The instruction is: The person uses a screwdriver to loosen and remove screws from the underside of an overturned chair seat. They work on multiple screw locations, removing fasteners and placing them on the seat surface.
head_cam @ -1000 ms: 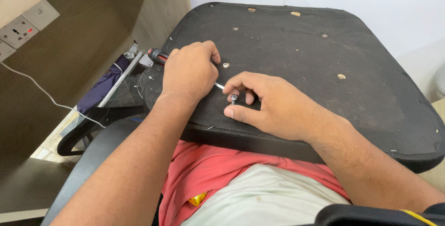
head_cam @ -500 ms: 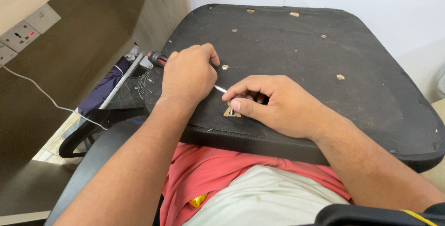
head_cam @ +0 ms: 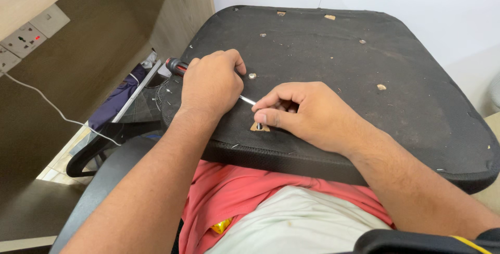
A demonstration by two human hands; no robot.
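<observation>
Near the middle of the frame the left hand is closed around a screwdriver, whose red and black handle sticks out toward the upper left while its thin metal shaft runs down and right. The right hand pinches a small screw between thumb and forefinger, standing it upright in a torn brown hole in the black seat pad. The pad rests across the person's lap, above a red shirt. A wall socket sits at upper left
</observation>
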